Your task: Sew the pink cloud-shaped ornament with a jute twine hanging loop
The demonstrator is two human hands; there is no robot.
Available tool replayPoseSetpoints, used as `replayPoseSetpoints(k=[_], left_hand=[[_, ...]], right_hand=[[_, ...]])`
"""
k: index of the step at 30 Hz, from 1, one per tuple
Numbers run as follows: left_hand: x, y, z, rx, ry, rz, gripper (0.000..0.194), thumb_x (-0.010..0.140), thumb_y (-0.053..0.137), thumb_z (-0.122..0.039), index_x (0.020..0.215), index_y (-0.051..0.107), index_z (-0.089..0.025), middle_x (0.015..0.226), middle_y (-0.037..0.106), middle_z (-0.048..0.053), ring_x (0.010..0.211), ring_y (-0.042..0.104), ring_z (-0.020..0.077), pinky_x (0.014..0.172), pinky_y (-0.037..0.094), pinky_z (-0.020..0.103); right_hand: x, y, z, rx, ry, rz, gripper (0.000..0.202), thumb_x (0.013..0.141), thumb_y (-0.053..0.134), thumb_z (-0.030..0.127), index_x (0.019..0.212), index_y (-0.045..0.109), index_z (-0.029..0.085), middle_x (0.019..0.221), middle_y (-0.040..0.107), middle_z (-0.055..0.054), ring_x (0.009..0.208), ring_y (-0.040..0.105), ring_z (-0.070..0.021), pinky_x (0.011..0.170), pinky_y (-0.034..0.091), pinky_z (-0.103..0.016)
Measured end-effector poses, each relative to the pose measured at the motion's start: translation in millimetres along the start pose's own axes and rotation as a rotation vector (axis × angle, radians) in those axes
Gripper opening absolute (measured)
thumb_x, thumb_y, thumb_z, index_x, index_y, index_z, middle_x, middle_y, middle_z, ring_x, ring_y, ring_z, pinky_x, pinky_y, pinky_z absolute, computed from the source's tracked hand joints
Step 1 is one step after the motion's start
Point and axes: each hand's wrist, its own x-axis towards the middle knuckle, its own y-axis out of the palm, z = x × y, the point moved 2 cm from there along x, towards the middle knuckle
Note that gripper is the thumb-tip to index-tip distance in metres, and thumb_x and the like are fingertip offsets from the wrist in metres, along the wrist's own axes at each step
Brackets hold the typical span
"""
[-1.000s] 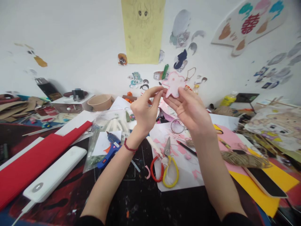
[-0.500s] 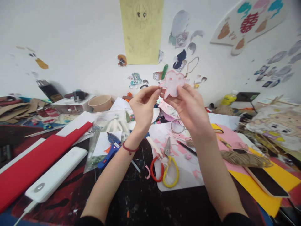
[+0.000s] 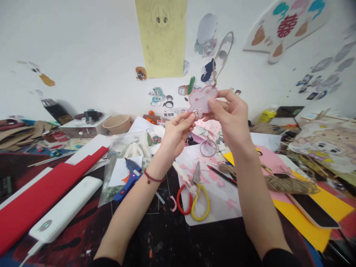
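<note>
A pink ornament, cut with rounded lobes and a darker pink edge, is held up in front of the wall. From its top a loop of twine rises and leans to the right. My right hand grips its right side between thumb and fingers. At its lower edge my left hand is closed in a pinch, with a tiny pale bit showing at the fingertips, too small to name. Below the hands, scissors with one red and one yellow handle lie on a white sheet among pink scraps.
A blue glue gun lies left of my left forearm, beside a clear plastic bag. Further left are a white power bank and red card. On the right are a twine bundle, a phone and yellow paper.
The pink ornament has tilted, and its twine loop now stands higher. My left hand has shifted right and slightly down, and my right hand has turned with the ornament. The view has swung slightly right.
</note>
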Motion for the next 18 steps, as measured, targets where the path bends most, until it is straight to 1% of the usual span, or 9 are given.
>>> replayPoseSetpoints(k=[3,8,14,18], left_hand=[[1.2,-0.9,1.3,-0.043,-0.034,-0.016,0.014,0.074,0.083,-0.01,0.086,0.075,-0.011,0.076,0.072,0.001,0.063,0.063,0.0026,0.062,0.048,0.012],[1.8,-1.5,2.1,-0.059,-0.067,0.002,0.009,0.08,0.078,-0.008,0.088,0.075,-0.009,0.077,0.072,0.001,0.061,0.062,0.0019,0.059,0.047,0.01],[1.1,-3.6,2.3,-0.052,-0.136,0.019,0.007,0.082,0.077,-0.009,0.089,0.076,-0.011,0.082,0.073,0.003,0.062,0.062,0.0007,0.058,0.047,0.007],[2.2,-5.5,3.3,-0.04,-0.146,0.028,0.006,0.082,0.078,-0.011,0.088,0.076,-0.012,0.083,0.073,0.003,0.062,0.062,-0.0001,0.057,0.047,0.006]], right_hand=[[1.4,-1.0,-1.5,0.021,-0.012,0.007,0.031,0.082,0.079,0.047,0.094,0.061,0.026,0.068,0.065,0.003,0.064,0.07,-0.0159,0.061,0.06,-0.032],[3.3,-2.9,-3.6,0.023,-0.025,0.019,0.033,0.079,0.081,0.049,0.09,0.062,0.025,0.067,0.064,0.004,0.058,0.066,-0.0132,0.058,0.059,-0.03],[2.8,-4.4,-1.8,0.022,-0.013,0.008,0.037,0.074,0.084,0.052,0.089,0.063,0.025,0.068,0.066,0.004,0.058,0.065,-0.0128,0.056,0.057,-0.029],[1.5,-4.9,1.0,-0.008,0.021,0.002,0.032,0.076,0.082,0.05,0.088,0.065,0.026,0.071,0.066,0.002,0.062,0.065,-0.014,0.058,0.056,-0.03]])
